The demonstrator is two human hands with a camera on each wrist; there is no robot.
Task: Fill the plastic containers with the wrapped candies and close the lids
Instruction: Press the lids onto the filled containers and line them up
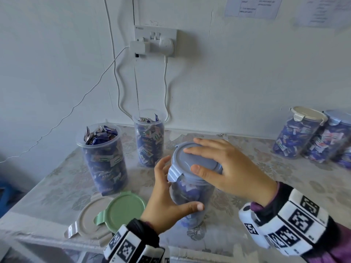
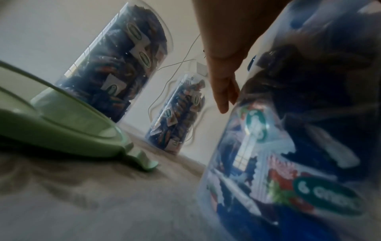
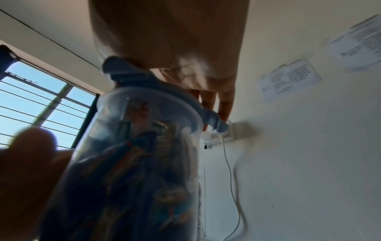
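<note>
A clear container (image 1: 191,194) packed with blue wrapped candies stands at the front middle of the table. A blue lid (image 1: 193,164) sits on top of it, its latch tab (image 1: 173,173) sticking out at the left. My left hand (image 1: 165,198) grips the container's body, thumb across the front. My right hand (image 1: 220,162) lies flat on the lid, fingers straight and thumb at the near rim. The right wrist view shows the lid (image 3: 164,91) under my palm. In the left wrist view the container (image 2: 288,146) fills the right side.
Two open containers (image 1: 106,160) (image 1: 150,141) full of candies stand behind at the left. A beige lid (image 1: 89,219) and a green lid (image 1: 125,209) lie loose at the front left. Closed containers (image 1: 298,133) (image 1: 330,141) stand at the far right. Cables hang from a wall socket (image 1: 155,40).
</note>
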